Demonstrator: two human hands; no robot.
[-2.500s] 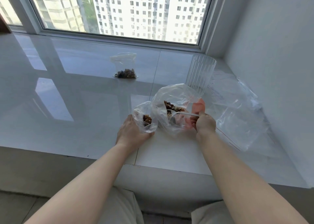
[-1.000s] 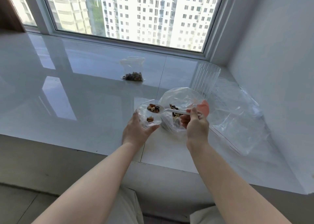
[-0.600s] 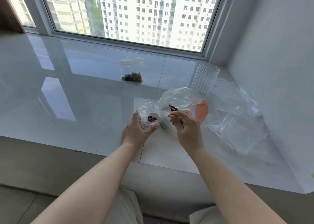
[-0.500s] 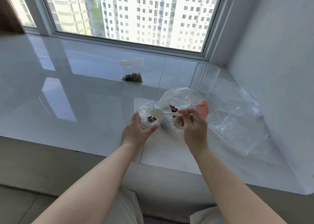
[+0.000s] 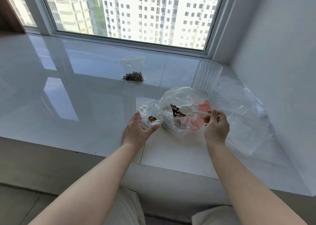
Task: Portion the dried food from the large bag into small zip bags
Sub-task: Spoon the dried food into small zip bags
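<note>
Left hand [image 5: 136,132] cups the small zip bag [image 5: 148,113] open near the sill's [image 5: 68,105] front edge, a few pieces inside. Right hand [image 5: 215,127] pinches the white spoon [image 5: 187,111], empty, over the large bag [image 5: 181,108]: likely mid-portioning, another scoop due. A filled bag [image 5: 133,71] sits farther back, a ribbed glass [image 5: 207,77] toward the right back corner, window [image 5: 130,12] behind.

two small zip bags [image 5: 148,112] [image 5: 133,69], one large bag [image 5: 181,108], one spoon [image 5: 189,111], one glass [image 5: 207,77]
</note>
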